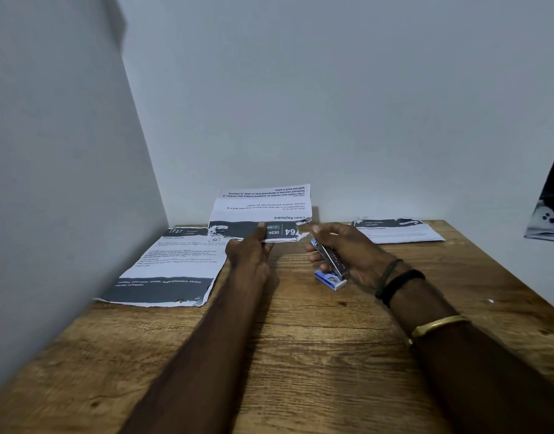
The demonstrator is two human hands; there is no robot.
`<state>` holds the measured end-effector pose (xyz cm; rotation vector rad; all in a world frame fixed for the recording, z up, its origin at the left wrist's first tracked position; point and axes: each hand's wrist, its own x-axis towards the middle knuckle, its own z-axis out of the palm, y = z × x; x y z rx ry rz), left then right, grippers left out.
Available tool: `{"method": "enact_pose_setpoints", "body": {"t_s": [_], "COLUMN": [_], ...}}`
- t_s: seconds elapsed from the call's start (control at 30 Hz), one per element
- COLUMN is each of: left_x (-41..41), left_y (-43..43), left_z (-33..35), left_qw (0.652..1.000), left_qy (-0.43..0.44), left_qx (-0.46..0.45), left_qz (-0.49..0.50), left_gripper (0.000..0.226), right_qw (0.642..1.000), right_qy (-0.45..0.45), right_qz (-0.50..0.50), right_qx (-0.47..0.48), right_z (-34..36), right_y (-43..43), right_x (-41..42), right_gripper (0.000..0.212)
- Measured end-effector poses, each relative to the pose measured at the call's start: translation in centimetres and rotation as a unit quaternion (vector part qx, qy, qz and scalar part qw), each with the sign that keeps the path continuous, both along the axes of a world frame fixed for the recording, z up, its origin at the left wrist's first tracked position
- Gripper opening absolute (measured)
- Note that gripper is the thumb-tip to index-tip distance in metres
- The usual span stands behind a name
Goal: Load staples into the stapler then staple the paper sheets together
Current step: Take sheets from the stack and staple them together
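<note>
Wood-grain worktop (pixel 300 355), knotted, matte. Left hand (pixel 249 249) pinches torn-edged printed sheet (pixel 263 211) by near dark band, far end curling up wall. Right hand (pixel 341 252) clasps slim metal stapler (pixel 329 257), just right of sheet. Blue staple box (pixel 330 279) flat beneath stapler.

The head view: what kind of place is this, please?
Probably a small desk in a room corner: a wooden table against plain walls, with printed paper sheets, a stapler and a staple box.
</note>
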<state>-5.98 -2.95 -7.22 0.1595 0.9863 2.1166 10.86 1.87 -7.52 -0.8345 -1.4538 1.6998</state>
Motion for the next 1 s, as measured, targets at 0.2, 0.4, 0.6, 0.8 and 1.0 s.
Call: {"method": "enact_pose_setpoints", "body": {"t_s": [0.2,0.4,0.6,0.8,1.0], "left_x": [-0.1,0.3,0.2,0.6,1.3], "left_y": [0.7,0.9,1.2,1.3,1.2], "left_z": [-0.6,-1.0,-1.2,-1.2,-1.2], "left_qw": [0.999,0.997,0.995,0.995,0.994], "left_qy": [0.034,0.076,0.095,0.093,0.093], "left_qx": [0.011,0.010,0.008,0.030,0.043], "left_qz": [-0.016,-0.028,-0.010,-0.020,-0.032], "left_gripper": [0.030,0.048,0.043,0.039,0.032], "right_qw": [0.998,0.997,0.995,0.995,0.996], "right_qy": [0.051,0.068,0.081,0.073,0.066], "right_qz": [0.023,0.027,0.032,0.032,0.039], "right_qx": [-0.024,-0.037,-0.053,-0.056,-0.046], "right_z": [-0.1,-0.1,0.0,0.0,-0.1], "right_y": [0.1,0.1,0.1,0.0,-0.2], "right_x": [0.0,-0.2,0.0,0.0,0.0], "right_gripper": [0.054,0.049,0.056,0.061,0.059]}}
